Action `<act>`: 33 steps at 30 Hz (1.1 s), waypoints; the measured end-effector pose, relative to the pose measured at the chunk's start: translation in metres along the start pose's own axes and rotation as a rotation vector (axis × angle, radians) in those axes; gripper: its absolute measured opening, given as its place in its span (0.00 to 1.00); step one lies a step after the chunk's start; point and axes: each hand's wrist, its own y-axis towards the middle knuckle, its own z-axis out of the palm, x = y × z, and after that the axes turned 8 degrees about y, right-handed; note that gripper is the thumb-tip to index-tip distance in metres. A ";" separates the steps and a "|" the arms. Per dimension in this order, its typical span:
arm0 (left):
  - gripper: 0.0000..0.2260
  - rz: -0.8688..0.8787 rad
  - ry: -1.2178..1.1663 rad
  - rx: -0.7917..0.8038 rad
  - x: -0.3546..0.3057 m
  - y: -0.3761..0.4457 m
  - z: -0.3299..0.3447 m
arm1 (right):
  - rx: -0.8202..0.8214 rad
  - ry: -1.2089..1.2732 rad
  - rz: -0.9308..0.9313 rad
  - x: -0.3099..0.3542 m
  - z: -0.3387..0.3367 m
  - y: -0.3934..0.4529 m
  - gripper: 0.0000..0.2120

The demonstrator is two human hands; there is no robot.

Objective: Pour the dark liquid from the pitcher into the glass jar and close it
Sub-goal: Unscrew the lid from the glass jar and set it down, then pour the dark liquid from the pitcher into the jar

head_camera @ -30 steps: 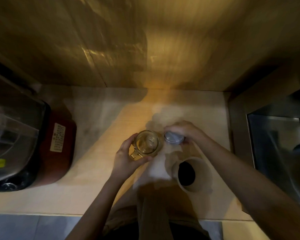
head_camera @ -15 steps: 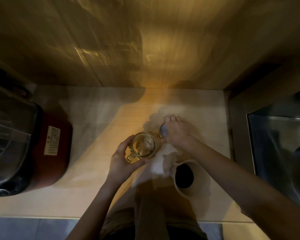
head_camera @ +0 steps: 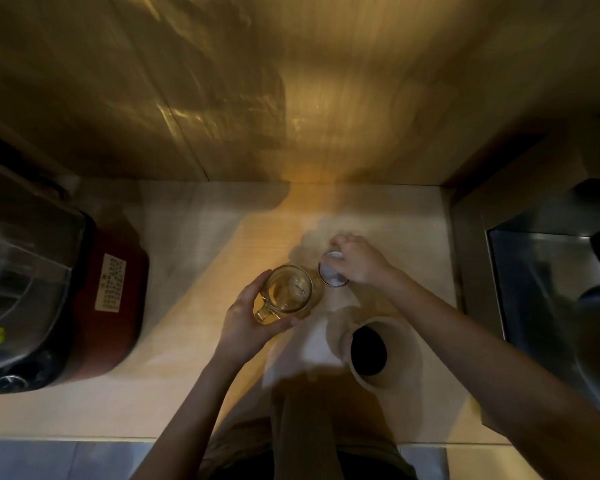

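Centre of frame: a glass jar [head_camera: 289,289] with a side handle stands on the pale bench [head_camera: 174,386], mouth uncovered, glass tinted amber — whether it holds liquid cannot be told. Lower right of centre stands the beige pitcher [head_camera: 381,351], its interior dark with liquid. Compared with half a second ago, the metal lid [head_camera: 332,271] sits tilted at the jar's right rim, turned more toward the camera. The left hand [head_camera: 248,320] wraps the jar's near side, fingers curled against the glass. The right hand [head_camera: 359,259] pinches the lid from above, fingers closed on it. A red appliance [head_camera: 111,306] occupies the left edge.
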 end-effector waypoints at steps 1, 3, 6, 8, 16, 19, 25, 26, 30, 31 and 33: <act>0.43 0.008 0.005 0.000 0.000 0.000 0.000 | -0.027 0.171 0.055 0.001 -0.004 -0.004 0.21; 0.45 0.016 0.011 -0.008 0.000 -0.002 0.003 | -0.065 0.557 0.182 0.004 -0.012 -0.015 0.16; 0.47 -0.017 0.018 -0.049 0.002 -0.008 0.007 | -0.062 1.065 0.293 0.008 -0.025 -0.044 0.17; 0.44 -0.019 0.022 -0.090 0.003 -0.013 0.011 | -0.079 1.184 0.258 0.005 -0.030 -0.066 0.18; 0.36 -0.011 -0.012 -0.105 0.005 -0.019 0.018 | -0.547 1.049 0.288 -0.018 0.008 -0.148 0.15; 0.36 -0.021 -0.038 -0.087 0.006 -0.019 0.018 | -0.614 1.056 0.332 -0.032 0.035 -0.172 0.13; 0.36 -0.040 -0.069 -0.039 0.007 -0.021 0.015 | -0.673 1.102 0.265 -0.043 0.073 -0.201 0.17; 0.36 -0.038 -0.071 -0.039 0.006 -0.021 0.015 | -0.693 1.083 0.263 -0.042 0.076 -0.201 0.18; 0.35 -0.044 -0.071 -0.024 0.002 -0.023 0.015 | -0.749 1.053 0.280 -0.036 0.084 -0.199 0.23; 0.35 -0.046 -0.077 -0.022 0.001 -0.024 0.015 | -0.756 1.054 0.290 -0.034 0.086 -0.198 0.24; 0.35 -0.050 -0.093 -0.017 0.000 -0.025 0.014 | -0.762 1.061 0.303 -0.031 0.089 -0.196 0.26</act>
